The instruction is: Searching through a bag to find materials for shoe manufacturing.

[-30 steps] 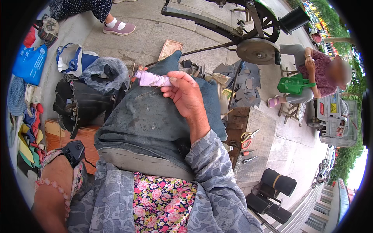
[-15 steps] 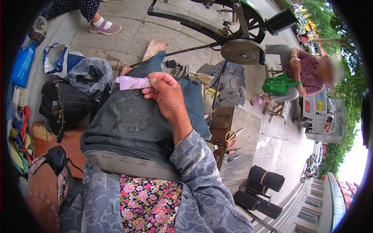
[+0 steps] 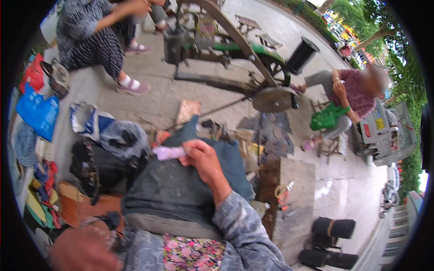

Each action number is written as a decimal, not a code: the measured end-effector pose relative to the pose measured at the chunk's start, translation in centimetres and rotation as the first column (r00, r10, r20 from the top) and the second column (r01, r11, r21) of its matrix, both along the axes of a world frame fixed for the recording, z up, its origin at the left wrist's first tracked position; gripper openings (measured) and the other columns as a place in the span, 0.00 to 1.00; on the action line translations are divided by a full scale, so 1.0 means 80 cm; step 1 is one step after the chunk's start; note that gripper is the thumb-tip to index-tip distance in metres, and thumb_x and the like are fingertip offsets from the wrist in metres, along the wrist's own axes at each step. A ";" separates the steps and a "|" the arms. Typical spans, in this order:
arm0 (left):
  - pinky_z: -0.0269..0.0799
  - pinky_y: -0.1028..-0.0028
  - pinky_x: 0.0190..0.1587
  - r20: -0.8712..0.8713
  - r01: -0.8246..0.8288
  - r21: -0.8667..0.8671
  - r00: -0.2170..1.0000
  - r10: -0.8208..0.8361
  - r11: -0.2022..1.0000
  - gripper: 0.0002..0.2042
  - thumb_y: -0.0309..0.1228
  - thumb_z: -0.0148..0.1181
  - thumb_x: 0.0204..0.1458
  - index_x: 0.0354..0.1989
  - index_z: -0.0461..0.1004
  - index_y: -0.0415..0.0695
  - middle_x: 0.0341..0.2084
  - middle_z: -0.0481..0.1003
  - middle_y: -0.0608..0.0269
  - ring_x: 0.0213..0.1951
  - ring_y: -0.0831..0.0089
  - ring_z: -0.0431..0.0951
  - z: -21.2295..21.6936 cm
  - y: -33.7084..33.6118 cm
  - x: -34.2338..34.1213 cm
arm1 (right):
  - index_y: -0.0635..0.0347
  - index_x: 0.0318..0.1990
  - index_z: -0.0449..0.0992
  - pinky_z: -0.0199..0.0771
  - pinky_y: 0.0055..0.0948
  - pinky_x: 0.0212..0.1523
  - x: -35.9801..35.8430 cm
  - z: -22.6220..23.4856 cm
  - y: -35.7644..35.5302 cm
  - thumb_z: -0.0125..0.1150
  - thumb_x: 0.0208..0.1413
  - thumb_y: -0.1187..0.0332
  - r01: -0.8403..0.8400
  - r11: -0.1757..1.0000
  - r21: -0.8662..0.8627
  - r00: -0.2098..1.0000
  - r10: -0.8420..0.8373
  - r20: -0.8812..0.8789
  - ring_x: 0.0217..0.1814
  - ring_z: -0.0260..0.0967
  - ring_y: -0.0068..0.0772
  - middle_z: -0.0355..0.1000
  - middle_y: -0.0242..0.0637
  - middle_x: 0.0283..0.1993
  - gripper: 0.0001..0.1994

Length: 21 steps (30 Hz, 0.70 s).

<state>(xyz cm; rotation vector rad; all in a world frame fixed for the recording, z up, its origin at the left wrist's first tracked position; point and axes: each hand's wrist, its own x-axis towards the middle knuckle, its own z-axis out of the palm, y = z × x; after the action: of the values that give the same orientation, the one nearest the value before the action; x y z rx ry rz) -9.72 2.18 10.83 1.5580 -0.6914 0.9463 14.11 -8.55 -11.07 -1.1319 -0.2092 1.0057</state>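
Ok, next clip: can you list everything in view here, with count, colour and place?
tube: one, pale purple, centre, over the lap
apron: one, dark grey-blue, across the lap
black bag: one, black, left of the lap
plastic bag: one, grey, on top of the black bag
blue bag: one, blue, far left on the ground
wheel machine: one, dark with green parts, upper centre
scissors: one pair, orange handles, right of the lap
rolls: several, black, lower right
green bag: one, green, at the seated person's knees
seated person: one, maroon top, right
standing person: one, dark patterned clothes, top left
left hand: blurred, lower left; hold unclear
right hand: centre, gripping the tube
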 end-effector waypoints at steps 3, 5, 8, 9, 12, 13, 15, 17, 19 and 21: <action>0.69 0.71 0.20 -0.202 -0.472 -0.018 0.865 0.459 0.882 0.13 0.18 0.71 0.35 0.20 0.69 0.41 0.16 0.70 0.58 0.18 0.65 0.73 -0.087 -0.001 0.069 | 0.64 0.42 0.75 0.77 0.26 0.34 0.012 -0.006 -0.019 0.56 0.58 0.73 0.026 0.998 -0.062 0.996 -0.021 0.081 0.33 0.74 0.27 0.75 0.38 0.35 0.07; 0.58 0.70 0.17 -0.286 -0.496 0.326 0.760 0.584 0.805 0.15 0.22 0.73 0.36 0.19 0.67 0.44 0.15 0.66 0.61 0.15 0.67 0.65 -0.101 0.004 0.093 | 0.64 0.41 0.75 0.76 0.26 0.35 0.008 0.015 -0.024 0.57 0.57 0.74 0.015 0.999 -0.035 0.992 -0.011 0.123 0.33 0.74 0.27 0.75 0.37 0.35 0.06; 0.66 0.68 0.26 -0.138 -0.636 0.501 0.610 0.780 0.587 0.13 0.24 0.73 0.35 0.26 0.71 0.42 0.25 0.69 0.60 0.25 0.63 0.71 -0.135 0.009 0.107 | 0.65 0.40 0.76 0.76 0.24 0.36 0.003 0.052 -0.035 0.56 0.56 0.76 -0.031 0.999 0.018 0.973 0.026 0.227 0.35 0.74 0.24 0.75 0.35 0.36 0.06; 0.68 0.67 0.29 -0.123 -0.647 0.538 0.574 0.810 0.540 0.13 0.25 0.71 0.37 0.30 0.73 0.41 0.28 0.71 0.59 0.28 0.61 0.72 -0.134 0.008 0.111 | 0.66 0.39 0.76 0.76 0.24 0.37 0.003 0.061 -0.037 0.56 0.56 0.78 -0.046 0.999 0.017 0.952 0.039 0.304 0.36 0.73 0.23 0.75 0.35 0.37 0.06; 0.72 0.68 0.35 -0.174 -0.598 0.576 0.577 0.798 0.558 0.15 0.28 0.65 0.47 0.44 0.74 0.38 0.34 0.74 0.54 0.33 0.58 0.76 -0.152 0.012 0.111 | 0.67 0.38 0.76 0.75 0.24 0.40 -0.005 0.081 -0.046 0.55 0.55 0.81 -0.069 0.990 0.123 0.949 0.027 0.314 0.39 0.72 0.22 0.75 0.36 0.39 0.06; 0.72 0.69 0.35 -0.409 -0.481 0.479 0.619 0.671 0.735 0.14 0.28 0.62 0.51 0.45 0.74 0.37 0.34 0.75 0.53 0.33 0.61 0.77 -0.160 0.010 0.110 | 0.66 0.38 0.76 0.74 0.24 0.43 -0.006 0.083 -0.048 0.54 0.55 0.82 -0.080 0.982 0.171 0.949 0.023 0.313 0.42 0.72 0.23 0.75 0.36 0.41 0.06; 0.72 0.74 0.34 -0.763 -0.304 0.165 0.564 0.316 0.938 0.14 0.30 0.55 0.59 0.49 0.73 0.34 0.32 0.77 0.55 0.32 0.73 0.78 -0.179 0.003 0.100 | 0.66 0.38 0.76 0.73 0.24 0.43 -0.007 0.081 -0.052 0.54 0.53 0.82 -0.097 0.981 0.165 0.908 0.019 0.418 0.43 0.72 0.24 0.75 0.37 0.42 0.07; 0.72 0.76 0.33 -0.816 -0.293 0.051 0.539 0.209 0.955 0.14 0.30 0.56 0.59 0.49 0.72 0.34 0.31 0.76 0.58 0.30 0.76 0.77 -0.186 -0.002 0.101 | 0.66 0.37 0.76 0.72 0.24 0.43 -0.006 0.082 -0.055 0.54 0.52 0.82 -0.099 0.983 0.155 0.857 0.005 0.515 0.43 0.71 0.25 0.74 0.38 0.42 0.07; 0.72 0.77 0.32 -0.862 -0.284 -0.071 0.500 0.084 0.956 0.14 0.29 0.56 0.59 0.50 0.72 0.35 0.30 0.76 0.61 0.29 0.79 0.76 -0.193 -0.008 0.103 | 0.67 0.37 0.76 0.70 0.24 0.46 -0.009 0.085 -0.064 0.53 0.51 0.84 -0.104 0.981 0.165 0.822 -0.008 0.569 0.46 0.70 0.25 0.74 0.37 0.43 0.08; 0.73 0.79 0.31 -0.884 -0.287 -0.302 0.440 -0.155 0.909 0.14 0.27 0.56 0.58 0.51 0.71 0.35 0.31 0.76 0.64 0.27 0.81 0.75 -0.199 -0.007 0.108 | 0.65 0.39 0.76 0.70 0.25 0.48 0.006 0.074 -0.068 0.53 0.50 0.85 -0.107 0.985 0.135 0.777 -0.002 0.630 0.46 0.71 0.26 0.74 0.35 0.43 0.11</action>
<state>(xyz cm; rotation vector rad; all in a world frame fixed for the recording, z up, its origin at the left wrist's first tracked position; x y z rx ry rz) -1.09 1.61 -5.09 1.4264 0.3634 0.1439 14.60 -13.98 -5.17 -1.2846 -0.8565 0.6058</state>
